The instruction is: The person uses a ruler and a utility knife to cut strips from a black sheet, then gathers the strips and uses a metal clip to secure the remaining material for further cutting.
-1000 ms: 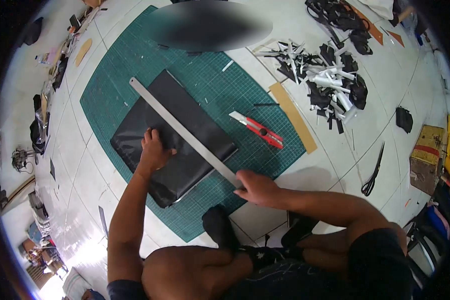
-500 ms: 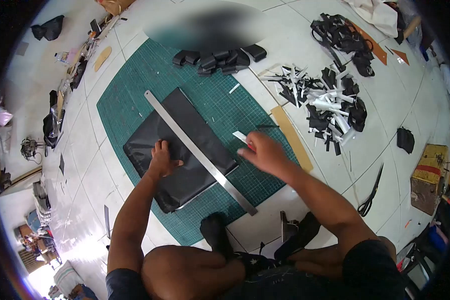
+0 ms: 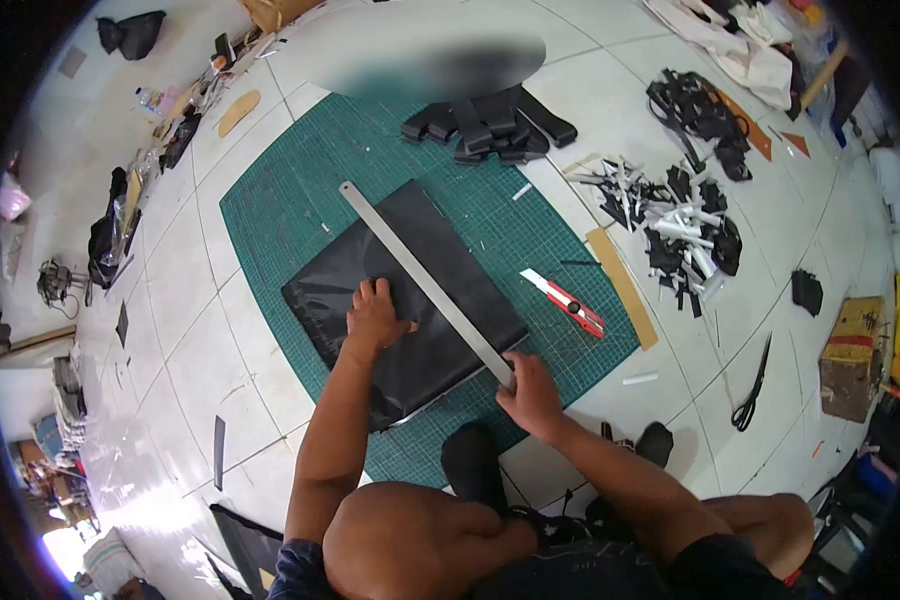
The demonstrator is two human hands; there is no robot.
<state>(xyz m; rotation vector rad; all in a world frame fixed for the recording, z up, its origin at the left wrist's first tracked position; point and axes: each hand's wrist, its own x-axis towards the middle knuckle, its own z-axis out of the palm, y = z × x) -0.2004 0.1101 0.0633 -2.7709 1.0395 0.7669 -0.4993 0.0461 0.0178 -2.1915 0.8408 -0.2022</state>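
**A:** Any containers in that shot?

**B:** Just one that I spotted, a cardboard box (image 3: 850, 345) way off to the right of the green cutting mat (image 3: 280, 210). Couldn't tell what was in it.

**A:** And the hands?

**B:** The left hand (image 3: 375, 318) lay flat on the black sheet (image 3: 440, 250) in the middle of the mat, grip spread with the fingers apart. The right hand (image 3: 530, 392) had its grip closed on the near end of the steel ruler (image 3: 420, 272). The ruler ran diagonally over the sheet toward the mat's far side.

**A:** Other stuff?

**B:** A red box cutter (image 3: 565, 300) sat on the mat's right part, clear of the sheet. There was a stack of black folded pieces (image 3: 490, 125) at the mat's far edge and a cardboard strip (image 3: 622, 288) along its right edge. Past that strip were a scrap pile (image 3: 685, 225) and scissors (image 3: 750, 385).

**A:** Surface?

**B:** The mat sat straight on a pale tiled floor (image 3: 190, 300), with clutter along the floor left of the mat.
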